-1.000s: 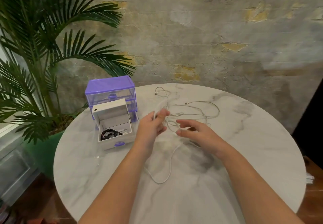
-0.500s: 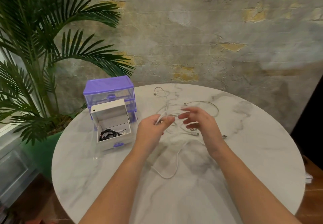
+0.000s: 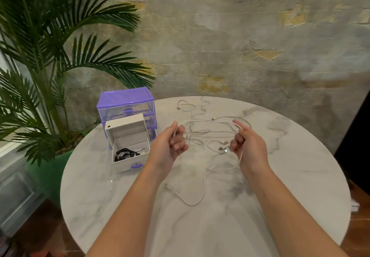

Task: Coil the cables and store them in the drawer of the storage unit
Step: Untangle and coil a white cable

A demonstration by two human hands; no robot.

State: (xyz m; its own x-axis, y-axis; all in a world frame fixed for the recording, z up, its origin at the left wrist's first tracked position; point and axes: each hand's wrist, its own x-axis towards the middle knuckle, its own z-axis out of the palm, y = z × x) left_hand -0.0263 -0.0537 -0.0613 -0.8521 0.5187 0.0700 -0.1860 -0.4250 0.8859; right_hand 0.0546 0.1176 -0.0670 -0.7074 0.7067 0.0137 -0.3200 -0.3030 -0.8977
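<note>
Nearest the camera, a slack loop of the white cable [image 3: 202, 193] is lying on the marble desk [image 3: 300, 186], sagging toward the near edge before climbing up to both hands. The left hand [image 3: 168, 146] is curling its fingers and thumb round one stretch of that cable, just beside the open drawer. The right hand [image 3: 248, 146] is pinching another stretch between thumb and forefinger, with the run dropping past its palm; both hands are holding the cable above the desk, well apart from each other, with a span strung between them.

Just beyond the hands, the loose white cables [image 3: 202, 131] are sprawling in a tangle with several small plugs showing; how many separate cords are in it I cannot tell. To the left, the white drawer [image 3: 128, 160] is sitting pulled out onto the desk with a coiled black cable [image 3: 125, 153] already inside, and behind it the purple storage unit [image 3: 125, 101] is standing at the far rim. A potted palm [image 3: 50, 66] is leaning in past the desk's left edge.

The cord looks light, thin and limp, so it will likely be slipping and springing out of loops unless each turn is being pinned. Taking hold near a plug end and gathering even turns into one hand seems the safest grip, since pulling hard could be tightening the tangle.
</note>
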